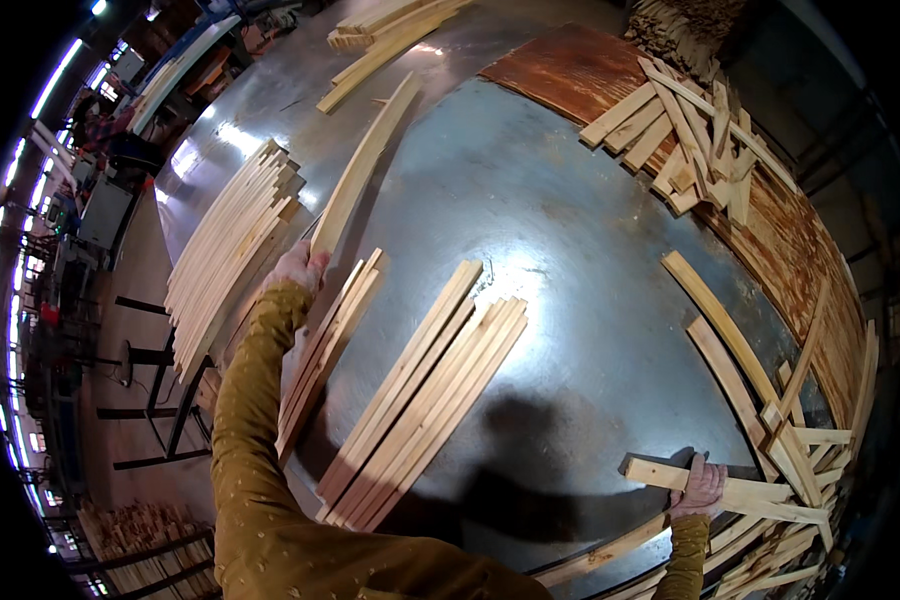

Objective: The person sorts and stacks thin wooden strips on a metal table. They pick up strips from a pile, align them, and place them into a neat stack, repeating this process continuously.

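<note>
My left hand (298,266) grips the near end of a long pale wooden slat (362,165) that stretches away across the shiny metal table (560,230). Under my left forearm lies a small bundle of slats (328,340). Beside it, in the middle, sits a larger row of slats (425,395) laid side by side. My right hand (703,487) rests on a short wooden strip (720,483) at the near right, next to a jumble of offcuts (795,470).
A neat stack of long slats (232,245) lies at the table's left edge. More slats (390,35) sit at the far end. Short offcuts (695,135) are heaped on a brown board (570,70) at the right. Workshop floor and racks lie to the left.
</note>
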A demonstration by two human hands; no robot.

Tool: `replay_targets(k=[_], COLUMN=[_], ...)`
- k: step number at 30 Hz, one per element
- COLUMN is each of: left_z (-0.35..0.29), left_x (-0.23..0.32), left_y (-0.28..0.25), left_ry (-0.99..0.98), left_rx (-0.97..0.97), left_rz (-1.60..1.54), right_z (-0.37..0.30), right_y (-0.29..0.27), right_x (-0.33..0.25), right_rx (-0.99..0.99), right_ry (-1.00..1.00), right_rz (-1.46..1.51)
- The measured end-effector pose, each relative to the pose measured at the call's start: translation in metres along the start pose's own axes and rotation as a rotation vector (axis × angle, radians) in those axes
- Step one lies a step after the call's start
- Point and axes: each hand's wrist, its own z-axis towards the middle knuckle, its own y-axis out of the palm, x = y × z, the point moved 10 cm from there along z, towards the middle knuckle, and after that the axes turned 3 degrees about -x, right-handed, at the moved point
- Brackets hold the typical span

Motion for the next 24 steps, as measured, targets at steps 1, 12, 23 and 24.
replay_targets(k=[1, 12, 23, 24], left_z=[0.012, 0.232, -0.230, -0.267], left_x=[-0.017, 0.084, 0.278, 0.276], left_y=[-0.005, -0.135, 0.208, 0.237], left_ry=[0.001, -0.219, 0.807, 0.674], left_rx=[0.034, 0.582, -0.894, -1.040], left_rz=[0.074, -0.334, -0.683, -0.788], right_z=[0.002, 0.014, 0.156, 0.169], right_y=[0.012, 0.012, -0.295, -0.286], right_x=[0.002, -0.017, -0.119, -0.132], right_rx=[-0.087, -0.391, 0.063, -0.054], right_ry=[0.033, 0.101, 0.058, -0.060], right_rz=[0.024, -0.024, 1.759, 2.258])
